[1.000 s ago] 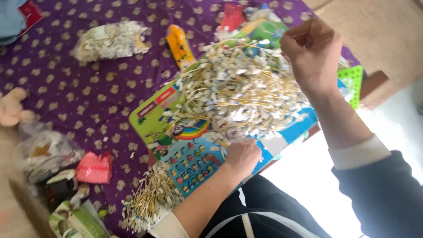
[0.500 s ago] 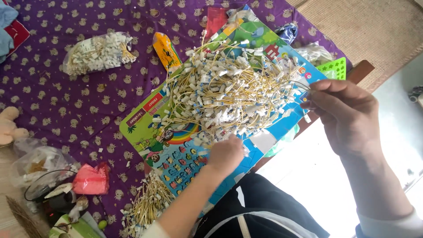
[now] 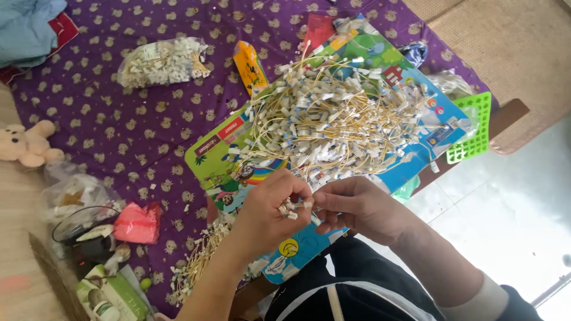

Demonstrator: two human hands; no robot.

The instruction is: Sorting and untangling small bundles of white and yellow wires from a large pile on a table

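We see a loose, tangled heap of thin yellow wires with small white connectors [image 3: 333,128] spread across the colourful picture board [image 3: 214,156], its near edge reaching a few small white connector pieces [image 3: 290,209] pinched just above that board.

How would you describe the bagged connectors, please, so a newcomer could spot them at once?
Start at the purple patterned cloth and go to its far left part, away from the big loose pile of yellow wires. There lies a clear plastic bag of white pieces, the only sealed bundle there.
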